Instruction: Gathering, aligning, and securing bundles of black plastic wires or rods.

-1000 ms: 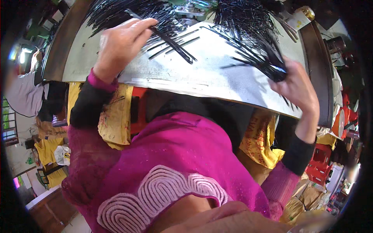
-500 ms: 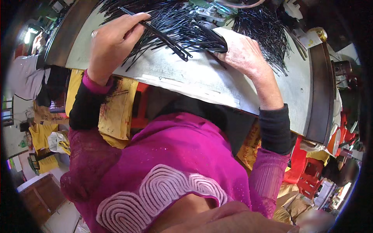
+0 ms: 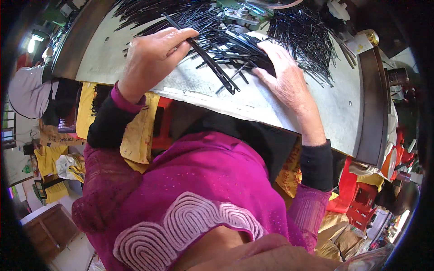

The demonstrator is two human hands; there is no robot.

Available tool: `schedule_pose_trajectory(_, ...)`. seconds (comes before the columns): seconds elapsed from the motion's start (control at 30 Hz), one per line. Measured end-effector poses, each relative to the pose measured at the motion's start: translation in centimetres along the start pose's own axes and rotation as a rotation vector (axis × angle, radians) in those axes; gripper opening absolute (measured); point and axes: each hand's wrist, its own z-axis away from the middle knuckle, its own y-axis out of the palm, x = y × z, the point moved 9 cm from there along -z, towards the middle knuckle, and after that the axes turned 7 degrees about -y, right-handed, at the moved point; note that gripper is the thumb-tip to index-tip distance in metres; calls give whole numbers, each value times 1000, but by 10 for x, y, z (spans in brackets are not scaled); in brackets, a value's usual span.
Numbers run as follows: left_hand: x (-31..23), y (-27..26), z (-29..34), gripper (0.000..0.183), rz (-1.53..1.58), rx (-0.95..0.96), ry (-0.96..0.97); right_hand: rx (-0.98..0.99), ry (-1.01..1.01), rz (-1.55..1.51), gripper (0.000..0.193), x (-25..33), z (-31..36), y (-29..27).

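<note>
My left hand (image 3: 156, 58) is closed on a few long, thin black strips (image 3: 211, 64) with small holes near their ends. They slant from upper left to lower right, held off the table between thumb and fingers. My right hand (image 3: 285, 74) curves around the right ends of a loose bunch of similar black strips (image 3: 246, 45), its thumb on the near side and fingers on the far side. That bunch lies on the pale worktable (image 3: 316, 117). Farther left spreads a large heap of black strips (image 3: 153, 13).
Another heap of black strips (image 3: 300, 34) lies to the right. Between the heaps stands a metal machine part (image 3: 244, 16). A gold-ended spool (image 3: 371, 38) sits at the far right. Yellow packages (image 3: 140, 131) are below the table's left edge. Another person (image 3: 31, 88) is at far left.
My left hand has moved right and slightly nearer with its strips. My right hand has shifted a little right, its thumb and fingers spread wider around the bunch, whose ends lie looser.
</note>
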Motion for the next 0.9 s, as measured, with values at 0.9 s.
schedule_pose_trajectory(0.9,-27,34,-3,24,117,162,70,14,-20,70,61,13,5,6)
